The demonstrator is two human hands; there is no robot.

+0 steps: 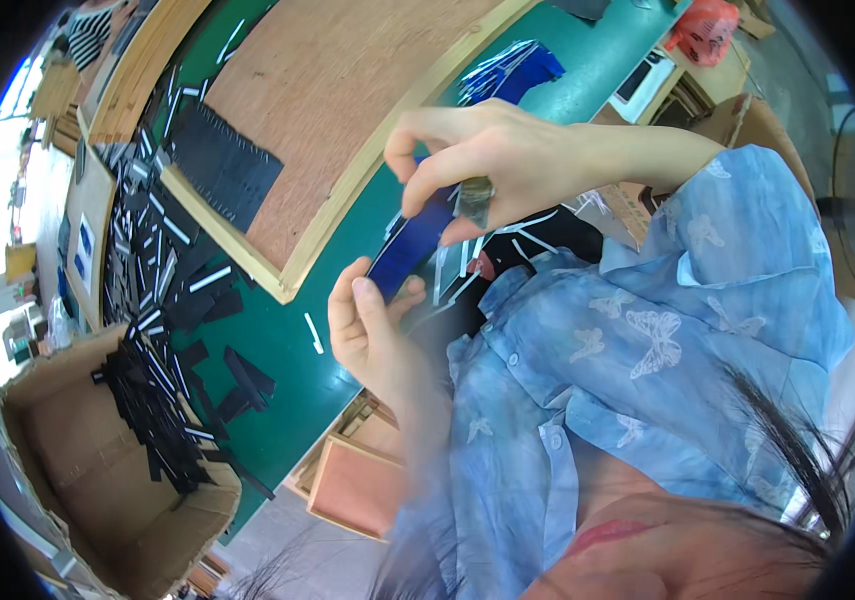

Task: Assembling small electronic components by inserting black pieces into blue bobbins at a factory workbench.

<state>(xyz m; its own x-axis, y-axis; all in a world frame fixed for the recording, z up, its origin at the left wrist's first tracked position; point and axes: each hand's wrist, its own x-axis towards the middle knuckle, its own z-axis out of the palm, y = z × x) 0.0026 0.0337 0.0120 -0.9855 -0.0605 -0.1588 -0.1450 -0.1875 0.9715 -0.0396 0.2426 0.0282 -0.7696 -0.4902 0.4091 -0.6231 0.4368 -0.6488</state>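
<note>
Between my hands stretches a flat, shiny dark blue strip (410,252). Its near-left end is pinched between the thumb and fingers of my left hand (373,325). My right hand (493,165) grips the other end, fingers curled over it. A small olive-brown piece (475,200) shows at the right hand's fingers; I cannot make out what it is. Thin white strips (463,262) lie below the hands, over my lap. Farther off on the green table (293,375) lies a bundle of similar blue pieces (513,75) with white edges.
A large wooden board with a raised light frame (333,235) lies beyond my hands, a black sheet (223,170) on its left part. Black and white scraps (163,250) cover the table's left side. A cardboard box (78,420) stands lower left; a red plastic bag (705,32) sits far right.
</note>
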